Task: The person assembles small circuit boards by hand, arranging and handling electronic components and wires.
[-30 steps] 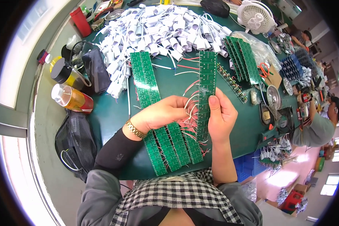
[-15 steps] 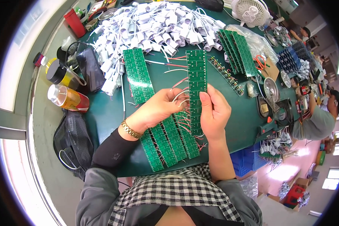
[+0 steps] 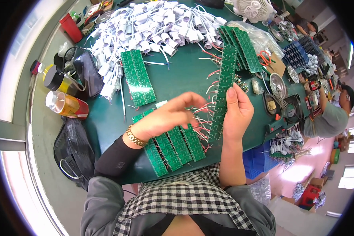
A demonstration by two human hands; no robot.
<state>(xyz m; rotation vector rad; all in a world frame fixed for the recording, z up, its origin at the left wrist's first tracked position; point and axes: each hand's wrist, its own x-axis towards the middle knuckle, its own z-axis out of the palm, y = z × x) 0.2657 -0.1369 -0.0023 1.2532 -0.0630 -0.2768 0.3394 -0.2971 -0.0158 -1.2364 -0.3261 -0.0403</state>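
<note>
Right hand [image 3: 236, 114] is wrapped around a long green circuit board strip [image 3: 222, 92], thumb up along its edge, holding it nearly upright and tilted a bit off the green table [image 3: 177, 74]. Left hand [image 3: 167, 118] reaches across palm-down, fingers loosely stretched toward the red and white wires [image 3: 202, 116] hanging off that strip; can't really tell if it's actually pinching one, the fingertips blur into the wires. Under the left wrist lie a few more green boards [image 3: 173, 145] side by side, running right to the table's near edge. Bare table shows between the hands and the pile of white sockets [image 3: 153, 27]. The strip itself is narrow, with rows of small pale pads.
</note>
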